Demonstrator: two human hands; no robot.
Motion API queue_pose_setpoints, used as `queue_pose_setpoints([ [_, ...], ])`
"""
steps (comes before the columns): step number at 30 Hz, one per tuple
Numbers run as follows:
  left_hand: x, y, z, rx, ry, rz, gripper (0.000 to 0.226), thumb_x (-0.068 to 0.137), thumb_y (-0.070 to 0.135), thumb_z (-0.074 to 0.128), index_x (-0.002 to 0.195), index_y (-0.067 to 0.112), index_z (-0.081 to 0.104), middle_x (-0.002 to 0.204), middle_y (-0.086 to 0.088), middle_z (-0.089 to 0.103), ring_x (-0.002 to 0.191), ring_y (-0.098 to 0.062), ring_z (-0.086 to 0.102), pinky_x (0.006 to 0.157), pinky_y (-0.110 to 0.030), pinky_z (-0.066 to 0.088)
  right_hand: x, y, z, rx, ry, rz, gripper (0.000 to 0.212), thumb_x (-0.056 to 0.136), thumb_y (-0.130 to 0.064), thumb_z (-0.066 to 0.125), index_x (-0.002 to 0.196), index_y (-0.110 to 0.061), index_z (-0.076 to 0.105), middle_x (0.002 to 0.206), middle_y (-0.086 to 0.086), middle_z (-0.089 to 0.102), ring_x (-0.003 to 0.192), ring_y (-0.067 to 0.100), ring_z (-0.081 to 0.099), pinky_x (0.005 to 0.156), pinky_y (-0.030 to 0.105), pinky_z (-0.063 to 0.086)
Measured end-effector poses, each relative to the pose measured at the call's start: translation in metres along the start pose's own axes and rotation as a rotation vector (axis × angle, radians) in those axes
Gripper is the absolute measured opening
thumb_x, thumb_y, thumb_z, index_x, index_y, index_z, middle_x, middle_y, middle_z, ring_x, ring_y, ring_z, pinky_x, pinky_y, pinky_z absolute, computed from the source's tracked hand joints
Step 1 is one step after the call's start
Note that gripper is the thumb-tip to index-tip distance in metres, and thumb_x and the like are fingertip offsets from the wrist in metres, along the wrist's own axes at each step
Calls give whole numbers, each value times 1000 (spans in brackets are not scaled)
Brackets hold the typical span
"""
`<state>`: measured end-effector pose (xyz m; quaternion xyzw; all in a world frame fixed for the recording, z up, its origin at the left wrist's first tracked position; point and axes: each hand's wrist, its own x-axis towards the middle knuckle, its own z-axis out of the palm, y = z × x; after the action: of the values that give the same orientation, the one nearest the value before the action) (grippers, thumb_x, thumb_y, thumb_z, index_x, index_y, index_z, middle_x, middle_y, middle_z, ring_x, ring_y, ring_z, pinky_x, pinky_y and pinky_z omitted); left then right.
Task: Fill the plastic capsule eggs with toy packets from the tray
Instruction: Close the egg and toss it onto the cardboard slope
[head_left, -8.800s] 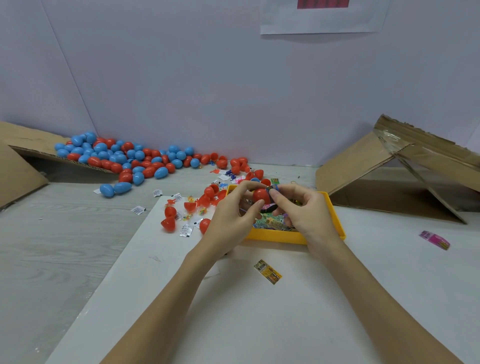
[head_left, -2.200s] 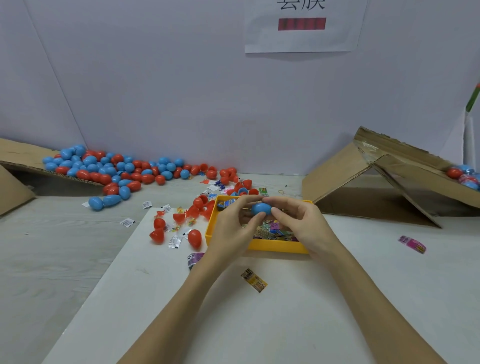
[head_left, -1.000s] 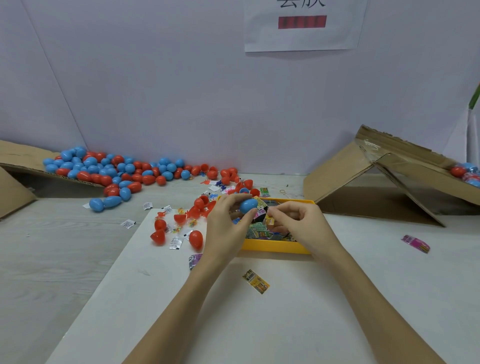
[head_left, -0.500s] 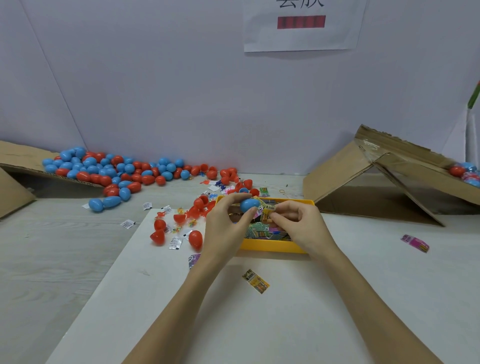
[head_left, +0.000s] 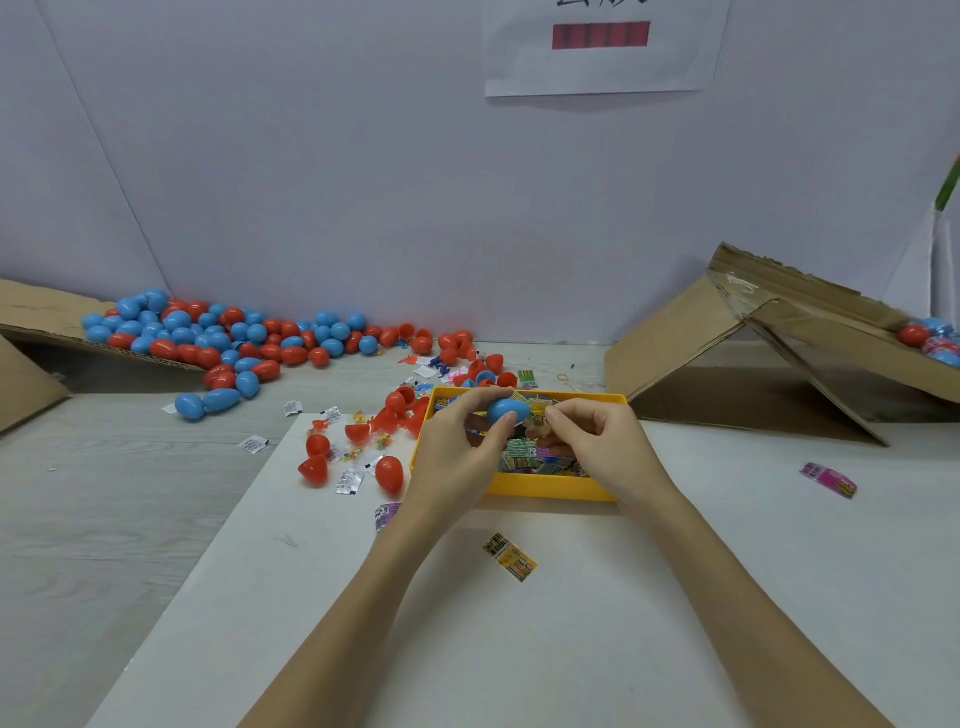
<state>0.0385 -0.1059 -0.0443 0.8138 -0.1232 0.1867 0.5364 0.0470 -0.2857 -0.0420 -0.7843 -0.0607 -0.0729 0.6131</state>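
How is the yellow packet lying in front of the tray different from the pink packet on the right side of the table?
The yellow packet is yellow and orange with black print, while the pink packet is mostly pink. The yellow packet lies close to the yellow tray, between the person's forearms; the pink packet lies far out to the right, apart from everything else. Both are small flat packets lying loose on the white table, outside the tray and touched by neither hand.

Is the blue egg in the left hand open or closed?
Cannot tell: the left hand grips the blue egg and its end toward the right hand is hidden.
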Motion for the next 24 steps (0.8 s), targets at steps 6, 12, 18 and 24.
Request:
queue_pose_setpoints([
  [6, 0, 1, -2, 9, -52, 23, 37, 97, 16, 69, 133, 20, 66, 129, 5, 66, 112, -10, 63, 92, -25, 57, 0, -1, 0, -10, -20, 7, 24, 106, -22, 56, 112, -10, 75, 96, 6, 78, 90, 17, 76, 79, 26, 62],
  [12, 2, 2, -9, -65, -118, 29, 38, 95, 17, 71, 132, 25, 68, 123, 2, 58, 107, -14, 65, 92, -29, 59, -2, -3, 2, -6, -81, -15, 22, 105, -24, 58, 111, -12, 76, 96, 3, 79, 90, 17, 76, 74, 22, 59],
  [18, 1, 5, -4, -159, -106, 27, 44, 96, 14, 70, 138, 24, 63, 121, 4, 65, 106, -13, 69, 91, -29, 59, -3, -9, 3, 54, -99, -6, 25, 101, -33, 62, 112, -15, 75, 97, 1, 80, 88, 16, 77, 71, 24, 60],
  [24, 2, 7, -7, -281, -87, -36, 52, 94, 11, 73, 141, 24, 57, 119, 11, 71, 107, -4, 69, 90, -20, 56, -4, -10, 3, 113, 0, -47, 23, 94, -21, 74, 116, -14, 73, 98, 0, 79, 83, 11, 77, 65, 17, 57],
])
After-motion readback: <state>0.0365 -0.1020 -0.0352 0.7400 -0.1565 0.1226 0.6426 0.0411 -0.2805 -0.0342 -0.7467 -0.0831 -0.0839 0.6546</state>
